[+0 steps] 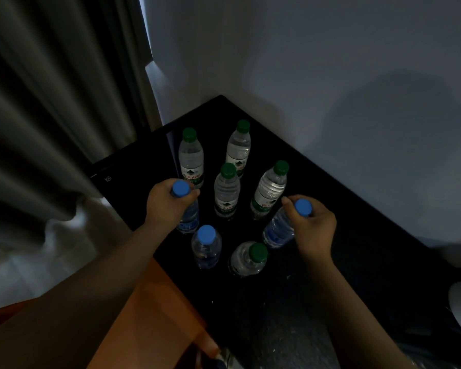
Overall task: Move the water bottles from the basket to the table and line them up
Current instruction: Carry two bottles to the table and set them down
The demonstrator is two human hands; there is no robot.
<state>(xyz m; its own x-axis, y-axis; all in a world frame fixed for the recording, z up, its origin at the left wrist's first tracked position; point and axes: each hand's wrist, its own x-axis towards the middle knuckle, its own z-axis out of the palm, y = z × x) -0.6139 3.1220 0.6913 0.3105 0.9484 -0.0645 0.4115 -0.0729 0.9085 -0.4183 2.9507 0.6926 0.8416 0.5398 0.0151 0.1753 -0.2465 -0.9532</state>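
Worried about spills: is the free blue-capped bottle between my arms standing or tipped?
Upright: the blue-capped bottle stands on its base on the black table, with its cap facing up towards the camera.

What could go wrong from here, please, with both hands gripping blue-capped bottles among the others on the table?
The right hand grips the right blue-capped bottle close beside a green-capped neighbour; shifting it could topple that one. The left hand holds the left blue-capped bottle near its cap, so it might slip or swing.
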